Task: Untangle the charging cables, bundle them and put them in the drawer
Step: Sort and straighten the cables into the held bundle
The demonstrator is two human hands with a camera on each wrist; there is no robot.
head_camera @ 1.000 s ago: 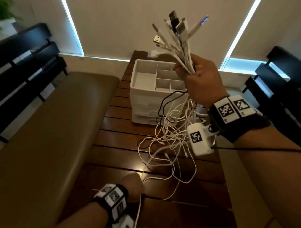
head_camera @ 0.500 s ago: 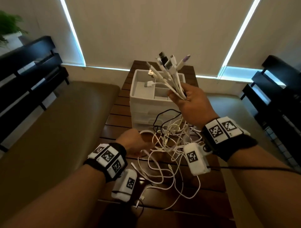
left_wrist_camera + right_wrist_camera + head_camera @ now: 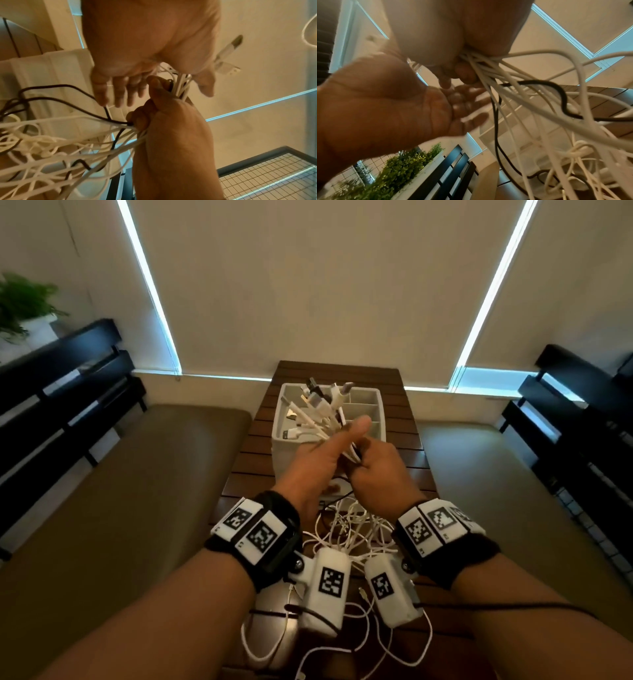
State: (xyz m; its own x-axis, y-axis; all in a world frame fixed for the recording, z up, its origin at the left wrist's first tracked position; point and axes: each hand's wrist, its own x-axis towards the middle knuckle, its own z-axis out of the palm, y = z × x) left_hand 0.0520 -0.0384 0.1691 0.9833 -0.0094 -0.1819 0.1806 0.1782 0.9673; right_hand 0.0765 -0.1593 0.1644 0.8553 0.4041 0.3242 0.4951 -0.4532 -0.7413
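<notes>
Right hand (image 3: pixel 375 465): fist clenched round the charging cables (image 3: pixel 322 412), plugs fanning up and away.
Left hand (image 3: pixel 317 460): spread wide, just beside the plugs' stems, nearer them.

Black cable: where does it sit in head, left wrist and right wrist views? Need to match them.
Head: black cable barely shows, a thin dark line low centre between the two wrists.
Left wrist: long dark loop at left, running into the right hand.
Right wrist: dark wavy line right of centre, below the same grip.
Shared landmark: white drawer box.
</notes>
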